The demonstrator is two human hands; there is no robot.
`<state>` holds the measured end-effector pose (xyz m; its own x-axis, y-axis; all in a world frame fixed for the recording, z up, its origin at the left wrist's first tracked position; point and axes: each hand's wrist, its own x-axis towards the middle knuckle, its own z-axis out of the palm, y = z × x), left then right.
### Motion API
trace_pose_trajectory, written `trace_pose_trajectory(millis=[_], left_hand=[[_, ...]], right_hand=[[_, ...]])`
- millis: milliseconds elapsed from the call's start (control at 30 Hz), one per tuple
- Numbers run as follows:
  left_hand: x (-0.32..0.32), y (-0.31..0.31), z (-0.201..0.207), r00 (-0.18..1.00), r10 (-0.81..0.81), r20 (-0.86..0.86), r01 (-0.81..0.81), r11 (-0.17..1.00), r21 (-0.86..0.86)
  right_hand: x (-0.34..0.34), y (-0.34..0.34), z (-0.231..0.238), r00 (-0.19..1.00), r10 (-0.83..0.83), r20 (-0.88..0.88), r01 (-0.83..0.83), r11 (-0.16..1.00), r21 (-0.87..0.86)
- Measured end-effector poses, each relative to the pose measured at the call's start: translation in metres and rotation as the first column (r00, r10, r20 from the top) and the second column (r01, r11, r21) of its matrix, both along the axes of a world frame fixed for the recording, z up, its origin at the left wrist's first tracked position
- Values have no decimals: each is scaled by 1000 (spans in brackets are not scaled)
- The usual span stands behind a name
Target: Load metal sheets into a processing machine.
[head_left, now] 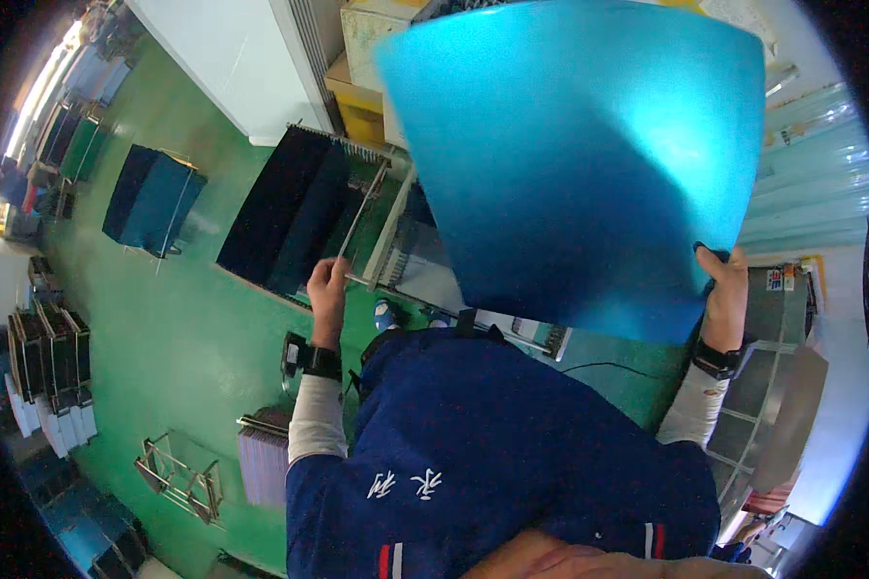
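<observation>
A large, shiny blue sheet (550, 174) is raised in front of me on the right, tilted so that light glares off its upper right part. My right hand (727, 294) is closed on its lower right corner, thumb on the near face. On the left, my left hand (328, 285) is closed around the near end of a thin metal rod (365, 210). That rod runs along the side of a rack (290, 207) filled with dark upright sheets. The blue sheet hides part of the bench behind it.
Another rack of blue sheets (154, 203) stands farther left on the green floor (203, 328). An empty metal frame (183, 478) and a rack of striped panels (266, 458) are at lower left. A white panel (232, 58) rises ahead. A cable (608, 367) hangs at right.
</observation>
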<state>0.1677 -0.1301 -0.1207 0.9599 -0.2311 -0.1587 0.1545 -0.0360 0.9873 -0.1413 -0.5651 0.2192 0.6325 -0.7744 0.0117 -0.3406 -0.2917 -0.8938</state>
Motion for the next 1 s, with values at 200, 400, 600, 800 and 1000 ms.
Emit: trace_pose_trajectory(millis=[200,400,600,800,1000], left_hand=[[-17,23,-25,991,5,-132,19,984,179],[-20,17,-11,980,8,-200,25,986,164],[-27,18,-12,982,-43,-186,81,977,197],[-45,35,-34,945,20,-327,31,988,150],[-48,41,-41,917,63,-394,13,983,185]], right_hand=[[30,-2,-46,933,-267,239,218,952,214],[97,-9,-100,741,-506,442,53,700,712],[138,-15,-157,766,-547,337,39,563,826],[169,18,-185,814,-486,317,-206,269,941],[190,7,-197,831,-465,307,-223,226,948]])
